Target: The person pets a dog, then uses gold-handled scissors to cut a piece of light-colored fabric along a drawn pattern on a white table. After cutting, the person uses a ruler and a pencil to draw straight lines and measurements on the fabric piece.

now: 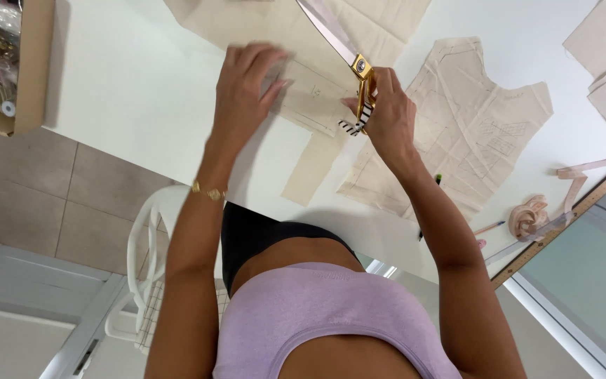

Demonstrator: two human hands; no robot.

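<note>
With the right hand [387,116] in a closed grip on the gold-handled scissors [345,52] and the left hand [245,88] flat, fingers spread, on the beige fabric [303,88] beside the blades (mid-surface), keep that cloth pressed taut while cutting.

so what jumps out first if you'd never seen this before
The big scissors with gold handles, gripped in the right hand at top centre, blades lying over cream fabric. The left hand presses that fabric flat on the white table. A cut bodice-shaped piece lies to the right.
</note>
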